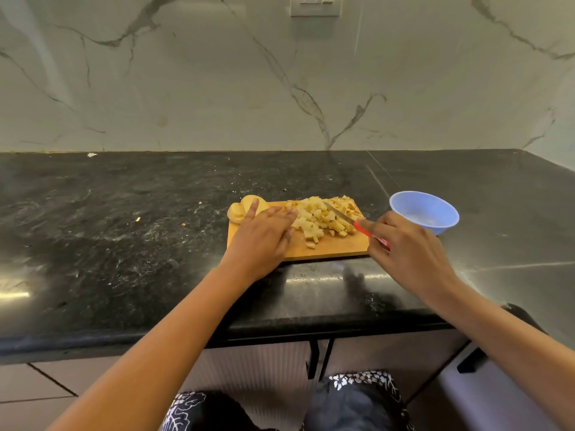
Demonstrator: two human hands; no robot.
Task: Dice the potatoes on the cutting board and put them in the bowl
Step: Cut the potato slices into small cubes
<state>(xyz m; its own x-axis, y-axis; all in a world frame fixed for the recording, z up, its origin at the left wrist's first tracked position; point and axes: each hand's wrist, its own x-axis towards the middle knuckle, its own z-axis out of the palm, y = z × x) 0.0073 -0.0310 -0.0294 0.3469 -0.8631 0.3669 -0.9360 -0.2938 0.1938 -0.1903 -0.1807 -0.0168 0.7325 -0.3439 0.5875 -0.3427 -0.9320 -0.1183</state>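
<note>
Cutting board: flat rectangular slab of orange-brown wood, smooth-faced, lying near the front edge of the counter.
Diced potatoes: loose heap of small pale-yellow cubes with rough-cut faces, spread over the middle and far right of the board; a few stray cubes lie nearer the front.
Uncut potato pieces: rounded, peeled, pale-yellow chunks with smooth curved sides, at the board's far left corner, partly overhanging its edge.
Left hand: open and flat, palm down on the board, fingers extended toward the heap, fingertips touching its left side; 1 finger reaches up against the rounded chunks.
Right hand: closed around the knife's handle, at the board's right edge.
Knife: thin, narrow metal blade with a slim red-orange handle; the blade lies slanted across the top of the heap.
Bowl: round, light-blue, smooth and plastic-looking, standing upright on the counter just to the right of the board; no potato shows inside.
Counter: glossy black stone with pale flecks, scattered with small crumbs.
Wall: white marble-look panels with grey veins.
</note>
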